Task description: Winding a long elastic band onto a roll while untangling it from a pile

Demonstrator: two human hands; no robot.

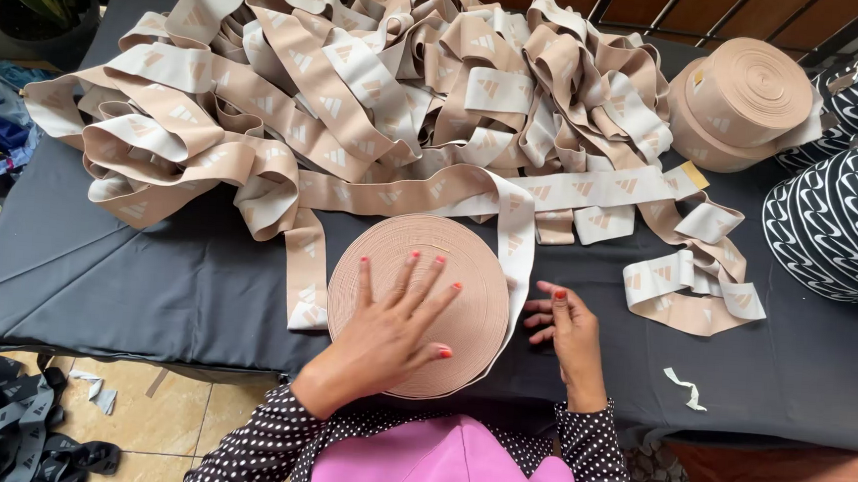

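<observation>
Black cloth covers the table above a tiled floor.

The left hand lies flat, fingers spread, on a beige elastic band roll; the right hand touches its edge on the black-covered table, below a loose band heap.

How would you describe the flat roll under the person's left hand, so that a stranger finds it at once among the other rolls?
Start from the black table with its big loose heap of beige band. At the near edge, before the person, lies a wound beige roll flat on its side, the left hand spread on it. The other beige rolls sit stacked at the far right corner, and the striped rolls are black and white.
</observation>
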